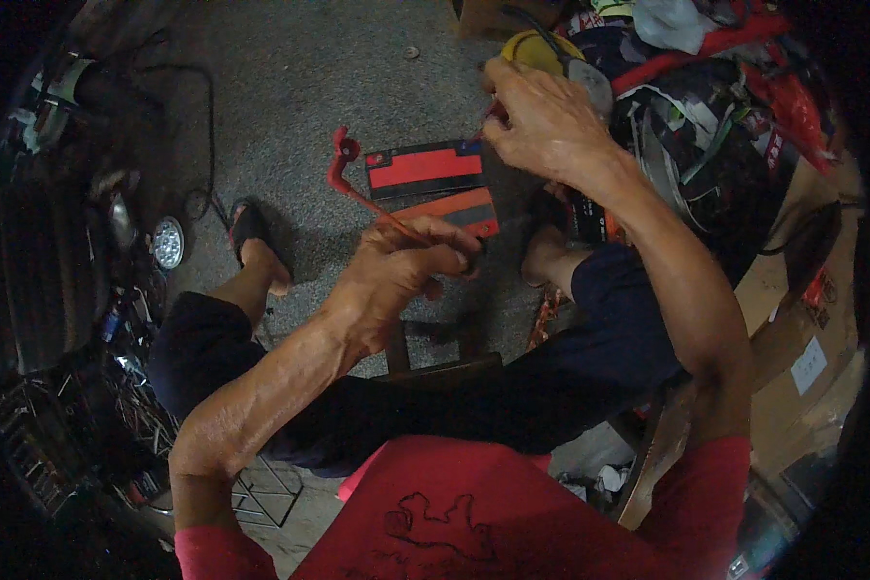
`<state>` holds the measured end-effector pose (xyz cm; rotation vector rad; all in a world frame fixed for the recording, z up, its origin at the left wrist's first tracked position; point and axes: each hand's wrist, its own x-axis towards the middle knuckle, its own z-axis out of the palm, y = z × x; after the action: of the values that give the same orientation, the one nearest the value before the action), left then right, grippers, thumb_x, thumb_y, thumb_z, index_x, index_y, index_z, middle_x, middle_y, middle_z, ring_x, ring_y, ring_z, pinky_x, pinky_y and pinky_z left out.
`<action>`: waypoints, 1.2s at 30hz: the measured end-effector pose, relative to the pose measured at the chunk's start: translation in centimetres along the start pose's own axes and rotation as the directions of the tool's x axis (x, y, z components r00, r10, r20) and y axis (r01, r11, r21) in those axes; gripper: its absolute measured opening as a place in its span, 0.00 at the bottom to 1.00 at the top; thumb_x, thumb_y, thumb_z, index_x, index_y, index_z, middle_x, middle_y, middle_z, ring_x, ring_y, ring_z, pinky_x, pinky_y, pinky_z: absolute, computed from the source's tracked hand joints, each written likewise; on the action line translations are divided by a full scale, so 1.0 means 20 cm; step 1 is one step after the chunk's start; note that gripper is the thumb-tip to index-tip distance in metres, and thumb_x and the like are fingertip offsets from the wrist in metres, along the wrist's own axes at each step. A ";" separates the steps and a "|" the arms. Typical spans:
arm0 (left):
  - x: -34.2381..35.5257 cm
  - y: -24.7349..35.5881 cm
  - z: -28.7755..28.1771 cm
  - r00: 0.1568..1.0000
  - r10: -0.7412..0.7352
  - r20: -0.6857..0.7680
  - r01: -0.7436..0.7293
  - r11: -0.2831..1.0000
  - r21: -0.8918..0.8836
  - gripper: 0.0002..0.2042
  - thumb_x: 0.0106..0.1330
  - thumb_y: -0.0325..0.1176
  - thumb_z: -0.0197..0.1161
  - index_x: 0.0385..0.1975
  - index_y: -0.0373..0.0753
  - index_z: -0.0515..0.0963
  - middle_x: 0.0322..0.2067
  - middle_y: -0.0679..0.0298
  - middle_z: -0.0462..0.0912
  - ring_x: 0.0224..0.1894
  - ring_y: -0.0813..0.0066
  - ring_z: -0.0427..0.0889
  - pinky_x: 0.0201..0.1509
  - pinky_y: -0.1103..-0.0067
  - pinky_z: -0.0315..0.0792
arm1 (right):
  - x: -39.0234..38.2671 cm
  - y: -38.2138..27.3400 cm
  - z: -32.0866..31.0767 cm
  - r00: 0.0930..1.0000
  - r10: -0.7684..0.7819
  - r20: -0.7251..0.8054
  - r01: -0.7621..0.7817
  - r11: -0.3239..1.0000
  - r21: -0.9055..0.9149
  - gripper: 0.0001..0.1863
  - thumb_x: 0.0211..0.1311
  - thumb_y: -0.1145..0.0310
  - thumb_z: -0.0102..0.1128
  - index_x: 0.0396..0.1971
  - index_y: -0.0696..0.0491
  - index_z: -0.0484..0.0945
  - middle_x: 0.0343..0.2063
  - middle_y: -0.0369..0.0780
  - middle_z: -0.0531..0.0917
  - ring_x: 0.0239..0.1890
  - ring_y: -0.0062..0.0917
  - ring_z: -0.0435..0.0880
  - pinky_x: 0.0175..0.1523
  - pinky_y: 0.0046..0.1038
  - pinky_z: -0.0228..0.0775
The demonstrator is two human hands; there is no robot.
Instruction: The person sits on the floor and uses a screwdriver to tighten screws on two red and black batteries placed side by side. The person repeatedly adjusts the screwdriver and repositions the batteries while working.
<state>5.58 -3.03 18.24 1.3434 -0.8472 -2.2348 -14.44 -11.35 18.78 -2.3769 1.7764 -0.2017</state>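
Note:
A red cable (396, 224) with a thick, hooked red end (343, 159) is held in my left hand (406, 266), its fingers curled round it. Just beyond that hand, two box-shaped batteries lie side by side on the floor: a red and black one (425, 170) farther off, and an orange and black one (445, 208) nearer, partly covered by my fingers. Up and to the right, my right hand (551, 121) is raised with thumb and fingers pinched together. A small bit of red shows at its fingertips; what it is stays unclear.
Cluttered bags and cables (696, 126) pile up at the right, beside a yellow round object (541, 50) and cardboard (802, 358). Another dark battery-like box (587, 217) stands by my right foot. At left lie a round lamp (168, 242), a black cord (210, 126) and scattered tools (145, 406).

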 end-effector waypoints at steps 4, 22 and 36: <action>0.00 0.01 0.02 1.000 -0.015 0.007 0.014 0.997 0.073 0.07 0.48 0.25 0.61 0.29 0.39 0.80 0.27 0.68 0.82 0.31 0.81 0.79 0.28 0.85 0.64 | 0.00 0.02 0.05 0.993 -0.017 -0.117 0.012 0.999 -0.039 0.14 0.56 0.60 0.57 0.33 0.56 0.72 0.26 0.48 0.80 0.36 0.44 0.80 0.42 0.42 0.69; -0.01 -0.01 0.01 0.998 -0.038 -0.041 0.037 0.999 -0.030 0.07 0.55 0.25 0.55 0.31 0.38 0.79 0.30 0.67 0.82 0.33 0.79 0.80 0.30 0.83 0.68 | 0.01 0.00 0.05 0.990 -0.120 -0.076 0.117 0.993 -0.035 0.15 0.56 0.63 0.57 0.35 0.58 0.69 0.25 0.50 0.78 0.33 0.46 0.79 0.38 0.44 0.69; 0.00 -0.07 -0.03 0.998 -0.024 0.063 0.019 0.997 0.076 0.10 0.51 0.24 0.60 0.35 0.38 0.79 0.33 0.66 0.81 0.34 0.80 0.77 0.34 0.83 0.69 | 0.01 -0.02 0.04 0.997 -0.073 -0.016 0.074 0.997 0.008 0.15 0.51 0.71 0.58 0.38 0.57 0.68 0.33 0.48 0.78 0.40 0.46 0.77 0.43 0.45 0.67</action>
<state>6.13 -2.09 17.10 1.3270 -0.9525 -2.2938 -13.75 -11.44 18.02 -2.4432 1.6925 -0.2384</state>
